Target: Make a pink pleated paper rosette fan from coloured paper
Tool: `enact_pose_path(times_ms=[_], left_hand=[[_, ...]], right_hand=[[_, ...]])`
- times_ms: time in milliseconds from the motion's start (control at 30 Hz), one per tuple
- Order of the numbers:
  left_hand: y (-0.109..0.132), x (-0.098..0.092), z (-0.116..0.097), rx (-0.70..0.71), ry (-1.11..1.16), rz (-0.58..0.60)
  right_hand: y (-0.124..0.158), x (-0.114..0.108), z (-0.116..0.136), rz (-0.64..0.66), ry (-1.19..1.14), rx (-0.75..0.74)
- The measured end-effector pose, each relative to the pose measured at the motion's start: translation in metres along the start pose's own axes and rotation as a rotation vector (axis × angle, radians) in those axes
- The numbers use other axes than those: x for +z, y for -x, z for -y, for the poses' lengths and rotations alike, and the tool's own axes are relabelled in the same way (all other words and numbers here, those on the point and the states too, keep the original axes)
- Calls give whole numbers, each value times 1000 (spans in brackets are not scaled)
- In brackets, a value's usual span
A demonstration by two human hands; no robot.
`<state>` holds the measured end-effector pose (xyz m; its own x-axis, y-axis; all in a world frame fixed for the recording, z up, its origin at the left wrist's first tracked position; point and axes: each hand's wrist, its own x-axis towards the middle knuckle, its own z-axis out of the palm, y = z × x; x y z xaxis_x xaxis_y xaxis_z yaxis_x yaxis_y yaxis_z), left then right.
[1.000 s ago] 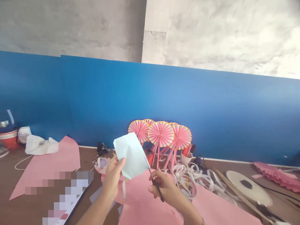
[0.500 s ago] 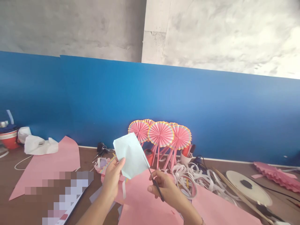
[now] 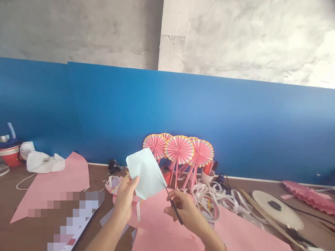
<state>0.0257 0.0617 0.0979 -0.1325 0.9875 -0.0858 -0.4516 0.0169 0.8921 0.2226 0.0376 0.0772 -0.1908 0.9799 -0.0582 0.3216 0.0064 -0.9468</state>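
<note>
Pinching the pale-blue sheet (image 3: 146,174) near its lower-left edge, L hand (image 3: 125,197) has thumb on top, fingers behind; sheet's up off the desk (image 3: 98,174), in front of the fans (image 3: 179,150). R hand (image 3: 184,207) is curled round dark-handled scissors (image 3: 175,205), blades at the sheet's right-hand edge, approx. the lower-right corner; can't tell if they're fully closed.

Progress, as far as visible: upper-L and lower-L corners look blunted, prob. snipped, tho' not certain. Lower-R corner seems the one in hand, no piece seen coming off. Rest of sheet's whole, so cutting there looks unfinished. Fans behind look complete: round, pleated, on sticks.

Materials: sheet is thin, smooth, matte, w/ a slight bulge mid-face. Fans = tightly folded pink paper, yellow-ish rims. Flat pink paper (image 3: 167,226) lies below the hands; loose heap of curly white strips (image 3: 235,200) to the R, w/ a hoop-like ring (image 3: 213,220) just beside. Further R, cream disc (image 3: 261,202) w/ dark centre, plus ruffled pink paper (image 3: 310,197).
</note>
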Motion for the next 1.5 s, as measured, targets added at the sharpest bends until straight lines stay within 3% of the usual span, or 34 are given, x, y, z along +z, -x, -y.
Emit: enact_pose_path(times_ms=[833, 1500], left_hand=[[-2, -2, 2, -5, 28, -1], [-4, -4, 13, -20, 28, 124]], right_hand=[[-2, 2, 3, -62, 20, -16], [-1, 1, 5, -59, 16, -13]])
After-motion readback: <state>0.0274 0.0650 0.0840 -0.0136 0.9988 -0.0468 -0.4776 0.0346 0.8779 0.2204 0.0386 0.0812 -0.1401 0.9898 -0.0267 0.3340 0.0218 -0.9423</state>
